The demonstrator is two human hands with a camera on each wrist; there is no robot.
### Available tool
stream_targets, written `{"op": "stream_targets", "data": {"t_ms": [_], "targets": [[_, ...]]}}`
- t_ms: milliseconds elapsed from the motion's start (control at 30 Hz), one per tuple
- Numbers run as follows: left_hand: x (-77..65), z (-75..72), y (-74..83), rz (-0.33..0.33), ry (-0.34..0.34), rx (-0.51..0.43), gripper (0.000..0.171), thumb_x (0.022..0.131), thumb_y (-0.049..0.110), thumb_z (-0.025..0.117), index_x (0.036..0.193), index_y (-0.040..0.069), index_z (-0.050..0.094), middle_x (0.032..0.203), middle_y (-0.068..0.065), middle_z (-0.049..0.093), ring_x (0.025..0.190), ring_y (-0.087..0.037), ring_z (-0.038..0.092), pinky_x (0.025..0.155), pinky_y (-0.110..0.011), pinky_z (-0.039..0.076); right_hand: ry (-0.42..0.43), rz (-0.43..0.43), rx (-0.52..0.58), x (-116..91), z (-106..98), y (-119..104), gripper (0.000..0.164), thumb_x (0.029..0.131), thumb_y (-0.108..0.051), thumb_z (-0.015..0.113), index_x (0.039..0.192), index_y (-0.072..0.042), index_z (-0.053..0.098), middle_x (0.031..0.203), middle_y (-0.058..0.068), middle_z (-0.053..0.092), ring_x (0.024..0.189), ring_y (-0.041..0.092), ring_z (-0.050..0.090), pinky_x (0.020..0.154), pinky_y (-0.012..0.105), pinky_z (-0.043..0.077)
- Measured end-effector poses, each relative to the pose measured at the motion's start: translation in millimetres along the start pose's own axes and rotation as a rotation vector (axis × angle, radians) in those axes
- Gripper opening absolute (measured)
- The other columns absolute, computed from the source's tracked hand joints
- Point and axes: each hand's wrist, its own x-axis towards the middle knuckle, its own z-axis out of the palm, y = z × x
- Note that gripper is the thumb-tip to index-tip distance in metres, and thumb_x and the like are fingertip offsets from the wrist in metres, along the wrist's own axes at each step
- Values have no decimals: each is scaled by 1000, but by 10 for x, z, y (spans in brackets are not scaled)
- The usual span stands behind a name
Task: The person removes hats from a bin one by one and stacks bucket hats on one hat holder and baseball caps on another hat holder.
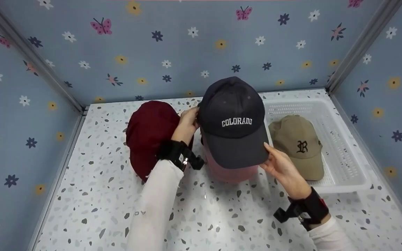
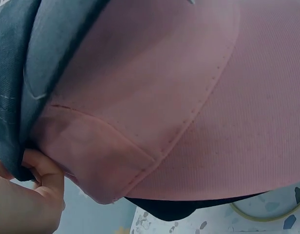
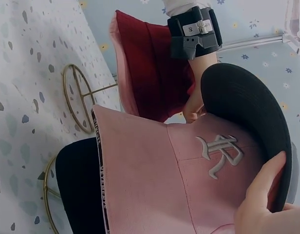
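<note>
A dark baseball cap [image 1: 232, 104] lettered COLORADO is held between my two hands, over a pink bucket hat [image 3: 140, 161]. My left hand [image 1: 188, 120] grips its lower edge on the left side; in the left wrist view that hand [image 2: 40, 190] pinches the dark fabric. On the other side, my right hand [image 1: 283, 165] pinches the brim [image 3: 247, 92] near its right edge, thumb on top. The pink hat bears an embroidered letter, and a black piece [image 3: 74, 180] shows beneath it. What supports the pink hat is mostly hidden.
A maroon hat [image 1: 152, 129] sits to the left, close to my left forearm. At right, a white plastic basket [image 1: 326, 190] holds a khaki cap [image 1: 291, 136]. Round gold wire bases [image 3: 74, 97] stand under the hats. Flowered panels [image 1: 187, 52] enclose the speckled table [image 1: 92, 157].
</note>
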Motion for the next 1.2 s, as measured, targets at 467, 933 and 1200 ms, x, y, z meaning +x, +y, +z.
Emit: {"op": "stream_targets", "data": {"t_ms": [467, 933, 1200], "targets": [[-398, 79, -43, 46, 63, 105, 16, 72, 6, 71, 63, 4, 59, 58, -3, 50, 49, -14, 43, 46, -24, 37, 75, -9, -99, -28, -55, 25, 20, 95, -14, 48, 86, -7, 64, 79, 2, 66, 73, 11, 63, 71, 23, 51], [-31, 0, -234, 112, 101, 195, 17, 76, 12, 70, 66, 3, 61, 62, -6, 58, 53, -17, 56, 51, -28, 49, 145, 33, -152, -18, -125, 124, 19, 95, -14, 48, 86, -7, 62, 78, 2, 66, 71, 13, 62, 64, 23, 50], [198, -106, -328, 134, 72, 236, 20, 76, 18, 72, 64, 7, 61, 59, -3, 57, 50, -14, 55, 45, -27, 47, 147, 73, -133, -3, -132, 156, 17, 94, -14, 49, 88, -7, 64, 83, 3, 67, 77, 14, 64, 71, 24, 52]]}}
